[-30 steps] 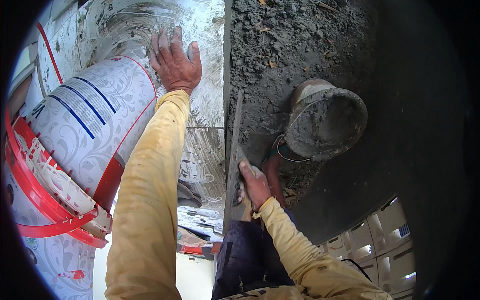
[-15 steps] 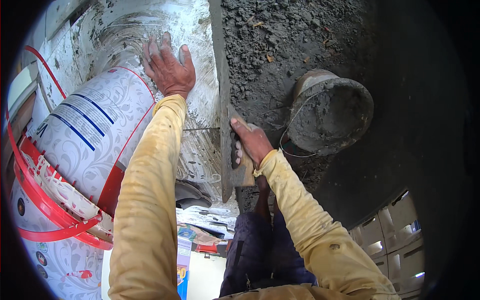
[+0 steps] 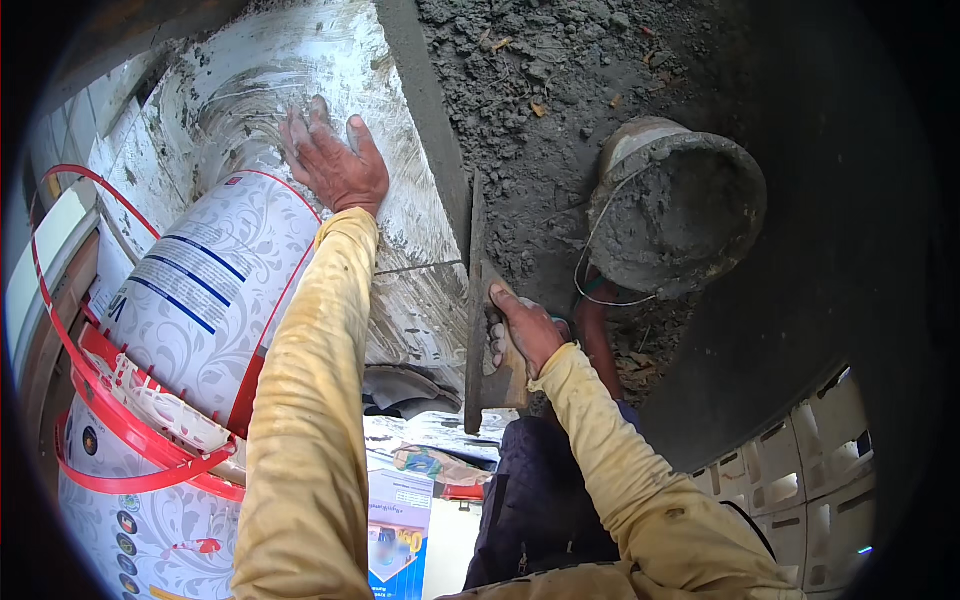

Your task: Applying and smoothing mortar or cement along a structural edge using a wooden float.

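Note:
My left hand [image 3: 338, 168] lies flat with its fingers spread on a white-smeared slab [image 3: 330, 60]. My right hand [image 3: 528, 326] is closed around the wooden handle [image 3: 507, 382] of a plastering trowel. The trowel's long grey blade [image 3: 474, 330] stands nearly edge-on along the slab's side, at the near end of a grey mortar-coated edge [image 3: 428, 110]. Whether the blade touches that edge I cannot tell. To the right of my right hand, a mortar-caked bucket [image 3: 615, 160] with a wire handle leans tilted, its inside coated with wet grey mortar.
At left, a patterned white paint bucket [image 3: 200, 270] with a red rim and handle lies on its side against another patterned bucket [image 3: 150, 530]. Rough grey soil [image 3: 520, 130] with dry leaves spreads beyond the slab. Perforated pale blocks [image 3: 790, 470] stand at lower right.
My right hand and the trowel have moved slightly nearer to me and right. The view has turned, so the slab's edge now runs diagonally. My left hand keeps its place on the slab.

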Tool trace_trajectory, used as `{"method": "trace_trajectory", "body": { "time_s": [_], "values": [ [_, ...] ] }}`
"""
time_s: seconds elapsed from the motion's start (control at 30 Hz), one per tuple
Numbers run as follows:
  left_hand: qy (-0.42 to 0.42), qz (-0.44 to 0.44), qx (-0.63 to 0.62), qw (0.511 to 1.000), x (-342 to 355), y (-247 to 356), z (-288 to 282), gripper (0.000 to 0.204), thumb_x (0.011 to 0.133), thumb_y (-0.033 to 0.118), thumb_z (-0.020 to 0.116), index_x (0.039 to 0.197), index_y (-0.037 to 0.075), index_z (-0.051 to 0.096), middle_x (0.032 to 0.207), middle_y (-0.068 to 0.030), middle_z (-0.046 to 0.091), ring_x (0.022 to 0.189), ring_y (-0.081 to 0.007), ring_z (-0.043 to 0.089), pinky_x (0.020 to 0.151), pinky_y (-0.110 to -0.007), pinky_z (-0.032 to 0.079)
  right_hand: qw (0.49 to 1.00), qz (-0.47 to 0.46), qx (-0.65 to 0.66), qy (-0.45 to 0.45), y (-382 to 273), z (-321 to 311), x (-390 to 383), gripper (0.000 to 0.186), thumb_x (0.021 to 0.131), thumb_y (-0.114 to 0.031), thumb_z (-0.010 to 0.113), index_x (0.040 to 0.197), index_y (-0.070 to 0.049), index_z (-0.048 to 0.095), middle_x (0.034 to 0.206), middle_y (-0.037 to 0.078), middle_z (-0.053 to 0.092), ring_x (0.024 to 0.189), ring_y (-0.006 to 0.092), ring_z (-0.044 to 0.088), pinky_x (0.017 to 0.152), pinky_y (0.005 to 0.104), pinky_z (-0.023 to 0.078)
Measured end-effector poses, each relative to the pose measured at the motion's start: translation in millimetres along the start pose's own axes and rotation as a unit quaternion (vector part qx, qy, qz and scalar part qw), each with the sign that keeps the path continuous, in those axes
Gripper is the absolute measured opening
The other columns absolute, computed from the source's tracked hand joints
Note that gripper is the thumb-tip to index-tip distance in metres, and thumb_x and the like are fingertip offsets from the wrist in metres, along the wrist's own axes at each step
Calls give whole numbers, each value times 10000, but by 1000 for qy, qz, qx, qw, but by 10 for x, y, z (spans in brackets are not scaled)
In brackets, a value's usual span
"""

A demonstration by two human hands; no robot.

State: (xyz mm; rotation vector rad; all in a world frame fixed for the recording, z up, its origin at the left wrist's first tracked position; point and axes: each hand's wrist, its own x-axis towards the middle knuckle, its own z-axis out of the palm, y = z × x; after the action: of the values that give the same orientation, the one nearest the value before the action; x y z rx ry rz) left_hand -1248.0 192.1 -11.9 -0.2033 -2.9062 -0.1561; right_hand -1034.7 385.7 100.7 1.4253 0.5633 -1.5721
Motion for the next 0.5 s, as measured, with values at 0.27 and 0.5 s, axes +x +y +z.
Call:
{"method": "trace_trajectory", "body": {
  "time_s": [0.27,0.5],
  "values": [
    [-9,7,4,1000,-9,9,-26,569,956,340,566,1428,39,462,1505,-195,362,1426,-414,297,1176,-537,207,1000,-19,6,11,-538,310,62,452,954,-421,657,952,26,585,652,86,530,507,208,558,456,383,482],
    [-10,2,-10,1000,-1,23,-2,578,955,331,565,1439,39,447,1520,-195,349,1430,-429,281,1175,-547,199,998,-54,-16,2,-981,533,40,426,947,-381,676,980,33,582,690,80,530,497,190,546,444,378,496]
  ]
}}
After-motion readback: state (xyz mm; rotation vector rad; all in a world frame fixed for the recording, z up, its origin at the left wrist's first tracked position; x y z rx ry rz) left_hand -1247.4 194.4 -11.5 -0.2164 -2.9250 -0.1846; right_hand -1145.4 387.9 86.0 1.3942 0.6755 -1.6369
